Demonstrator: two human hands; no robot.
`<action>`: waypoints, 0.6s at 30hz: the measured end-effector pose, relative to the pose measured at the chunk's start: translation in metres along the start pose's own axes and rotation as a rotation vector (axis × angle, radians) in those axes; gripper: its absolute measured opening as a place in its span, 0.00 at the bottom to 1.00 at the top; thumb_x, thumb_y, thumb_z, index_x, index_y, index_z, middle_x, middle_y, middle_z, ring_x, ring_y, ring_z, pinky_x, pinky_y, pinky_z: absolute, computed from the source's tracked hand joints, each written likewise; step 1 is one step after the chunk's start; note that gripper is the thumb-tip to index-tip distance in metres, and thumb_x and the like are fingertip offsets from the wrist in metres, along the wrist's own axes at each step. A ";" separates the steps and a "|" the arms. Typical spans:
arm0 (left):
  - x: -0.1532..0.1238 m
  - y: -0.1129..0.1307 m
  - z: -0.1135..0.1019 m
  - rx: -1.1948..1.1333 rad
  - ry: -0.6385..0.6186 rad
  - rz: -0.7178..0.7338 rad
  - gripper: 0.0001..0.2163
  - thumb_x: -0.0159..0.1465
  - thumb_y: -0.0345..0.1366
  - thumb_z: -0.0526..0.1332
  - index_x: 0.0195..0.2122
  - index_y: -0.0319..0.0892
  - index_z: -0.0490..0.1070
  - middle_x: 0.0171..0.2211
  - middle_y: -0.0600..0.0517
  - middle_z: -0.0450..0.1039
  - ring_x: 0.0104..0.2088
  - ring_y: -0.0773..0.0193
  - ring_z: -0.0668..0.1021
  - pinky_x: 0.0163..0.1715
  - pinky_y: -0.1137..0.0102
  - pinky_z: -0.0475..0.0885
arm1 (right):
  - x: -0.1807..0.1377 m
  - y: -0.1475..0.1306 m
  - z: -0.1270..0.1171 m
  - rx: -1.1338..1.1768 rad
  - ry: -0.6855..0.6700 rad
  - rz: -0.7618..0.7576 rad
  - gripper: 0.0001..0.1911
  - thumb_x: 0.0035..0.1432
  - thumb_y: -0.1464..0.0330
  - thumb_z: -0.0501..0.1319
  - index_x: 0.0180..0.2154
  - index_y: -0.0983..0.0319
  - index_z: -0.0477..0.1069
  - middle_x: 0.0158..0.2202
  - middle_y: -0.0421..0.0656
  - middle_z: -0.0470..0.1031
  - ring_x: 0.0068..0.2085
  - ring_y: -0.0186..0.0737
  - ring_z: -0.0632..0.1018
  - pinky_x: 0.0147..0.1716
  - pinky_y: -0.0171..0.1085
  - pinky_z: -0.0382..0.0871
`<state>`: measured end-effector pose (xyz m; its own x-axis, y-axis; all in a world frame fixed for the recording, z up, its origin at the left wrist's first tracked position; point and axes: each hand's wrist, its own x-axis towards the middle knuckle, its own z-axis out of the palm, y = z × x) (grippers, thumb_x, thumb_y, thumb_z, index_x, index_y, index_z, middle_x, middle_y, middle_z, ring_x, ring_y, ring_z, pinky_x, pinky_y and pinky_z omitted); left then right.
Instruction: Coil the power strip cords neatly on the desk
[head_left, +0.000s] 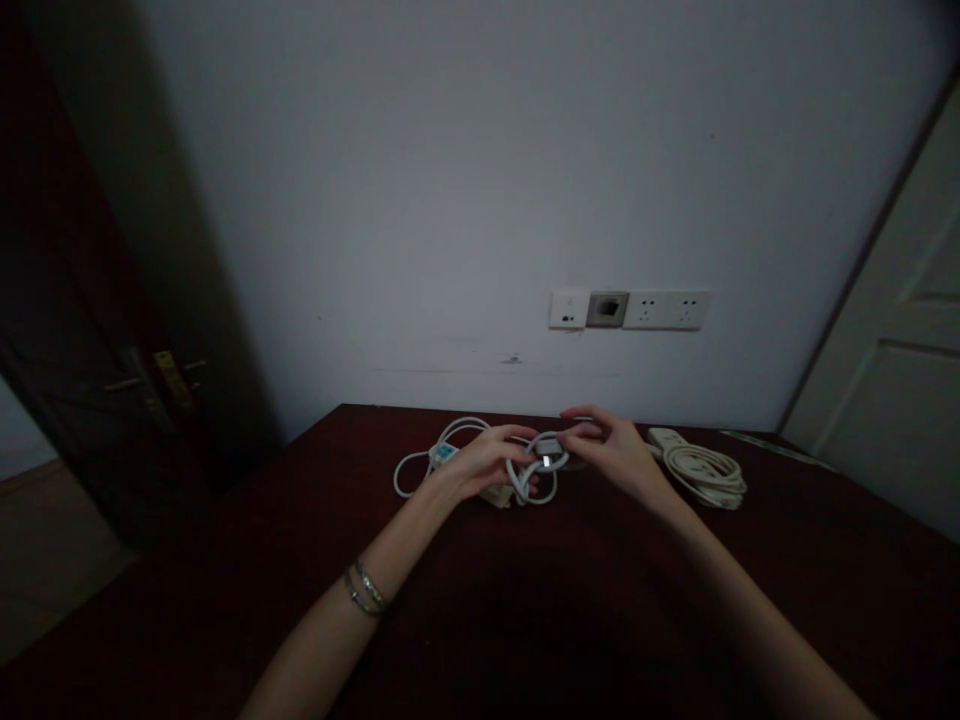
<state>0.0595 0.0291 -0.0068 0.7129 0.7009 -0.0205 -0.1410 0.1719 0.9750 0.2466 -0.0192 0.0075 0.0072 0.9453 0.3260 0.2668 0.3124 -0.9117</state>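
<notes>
Loosely looped white cable [522, 487], curled left hand [480, 464]

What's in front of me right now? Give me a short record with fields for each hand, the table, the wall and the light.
Left hand: holds loops of white cable
Left wrist: bracelet
Right hand: fingertips by the cable; grip unclear
Beside left hand: looped white cord with a blue label
Right of right hand: coiled cord
Table: dark red, against the wall
Wall: sockets above the table
Light: dim
</notes>
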 end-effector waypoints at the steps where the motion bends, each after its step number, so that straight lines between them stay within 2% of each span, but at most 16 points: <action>1: -0.001 0.001 0.001 0.027 0.009 0.011 0.24 0.48 0.27 0.64 0.47 0.37 0.63 0.31 0.49 0.71 0.25 0.65 0.75 0.30 0.64 0.71 | 0.000 0.001 0.001 0.001 0.004 -0.015 0.18 0.46 0.68 0.61 0.41 0.64 0.64 0.28 0.42 0.77 0.30 0.39 0.78 0.31 0.36 0.71; 4: -0.001 0.001 0.001 0.118 0.025 0.046 0.26 0.46 0.27 0.66 0.47 0.37 0.64 0.31 0.50 0.70 0.25 0.67 0.74 0.28 0.68 0.70 | -0.002 0.000 0.004 -0.058 0.034 -0.066 0.20 0.46 0.68 0.61 0.43 0.64 0.64 0.30 0.44 0.77 0.32 0.39 0.78 0.33 0.36 0.71; 8: 0.000 0.001 -0.003 0.260 0.070 0.104 0.28 0.44 0.24 0.66 0.48 0.37 0.64 0.30 0.51 0.69 0.28 0.67 0.74 0.29 0.71 0.67 | -0.007 -0.005 0.006 -0.254 0.055 -0.122 0.21 0.47 0.68 0.61 0.45 0.64 0.66 0.32 0.46 0.77 0.32 0.40 0.78 0.34 0.37 0.70; 11: 0.002 0.001 -0.007 0.407 0.106 0.161 0.29 0.43 0.23 0.64 0.49 0.36 0.64 0.29 0.53 0.68 0.28 0.68 0.72 0.30 0.71 0.67 | -0.008 -0.006 0.003 -0.367 -0.002 -0.151 0.25 0.46 0.67 0.62 0.48 0.65 0.66 0.31 0.45 0.78 0.32 0.41 0.78 0.34 0.38 0.70; 14: 0.002 0.003 -0.009 0.598 0.108 0.253 0.28 0.44 0.23 0.64 0.48 0.37 0.65 0.30 0.53 0.68 0.31 0.67 0.71 0.32 0.70 0.67 | -0.007 -0.003 0.001 -0.374 -0.088 -0.168 0.25 0.46 0.69 0.62 0.49 0.65 0.67 0.32 0.46 0.78 0.33 0.41 0.78 0.35 0.38 0.70; 18: -0.001 0.005 -0.006 0.793 0.102 0.370 0.27 0.46 0.24 0.63 0.50 0.38 0.65 0.35 0.51 0.69 0.35 0.65 0.71 0.36 0.69 0.67 | -0.007 -0.002 0.003 -0.404 -0.068 -0.171 0.25 0.46 0.70 0.61 0.48 0.66 0.67 0.31 0.45 0.77 0.32 0.39 0.77 0.34 0.37 0.69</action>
<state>0.0540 0.0339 -0.0034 0.6457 0.6817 0.3440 0.1953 -0.5830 0.7887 0.2427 -0.0257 0.0062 -0.1295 0.8913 0.4346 0.6137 0.4163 -0.6709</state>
